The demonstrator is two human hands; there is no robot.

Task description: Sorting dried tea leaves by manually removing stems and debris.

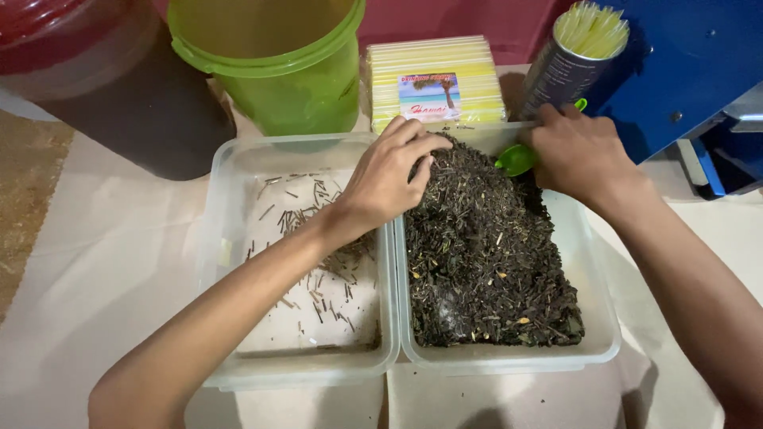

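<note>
Two clear plastic tubs stand side by side on a pale cloth. The right tub (pixel 598 302) is heaped with dark dried tea leaves (pixel 485 246). In the left tub (pixel 226 199) lie only scattered thin brown stalks (pixel 318 238). My left hand (pixel 389 175) reaches across the divide, its fingers curled down into the far part of the leaf heap. My right hand (pixel 576 151) grips a small green plastic scoop (pixel 517 159) at the far right corner of the leaf tub, the scoop's bowl touching the leaves.
Behind the tubs stand a green plastic bucket (pixel 278 71), a dark lidded container (pixel 111 87), a pack of yellow straws (pixel 435 79) and a tin of straws (pixel 576 56). A blue machine (pixel 691 63) sits at the far right.
</note>
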